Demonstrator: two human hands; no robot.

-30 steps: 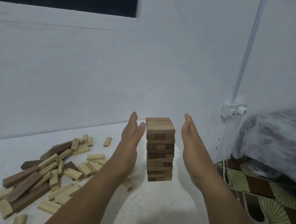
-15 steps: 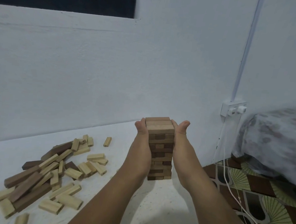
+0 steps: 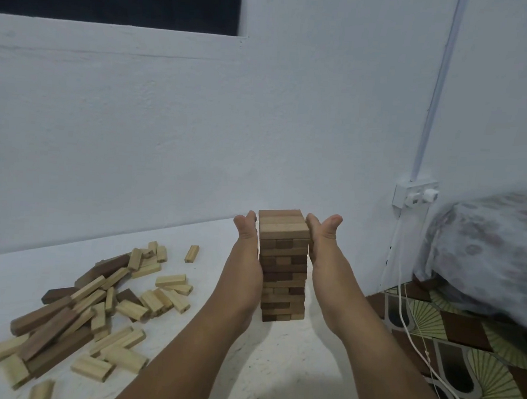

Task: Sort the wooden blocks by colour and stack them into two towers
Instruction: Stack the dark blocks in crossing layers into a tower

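While both palms press flat against its sides, the tower (image 3: 283, 263) of brown blocks stands upright on the white table (image 3: 280, 363), caught between the two hands. Its layers mix lighter tan and darker brown wood, and the top layer shows three pale brown blocks laid side by side. The left hand (image 3: 248, 254) lies along the tower's left face with fingers straight and held together, thumb tip level with the top layer; the right hand (image 3: 321, 249) mirrors it on the right face, fingers straight, thumb lifted a little away from the wood. Neither hand curls around anything. Well to the left of the left hand, a loose pile of blocks (image 3: 73, 308) sprawls across the table, pale ones and longer dark brown ones jumbled together, with a single pale block (image 3: 191, 254) lying apart, nearer the wall. To the right of the right hand, a white cable (image 3: 414, 332) hangs down from a wall socket (image 3: 415, 194) across a patterned cloth (image 3: 475, 351).
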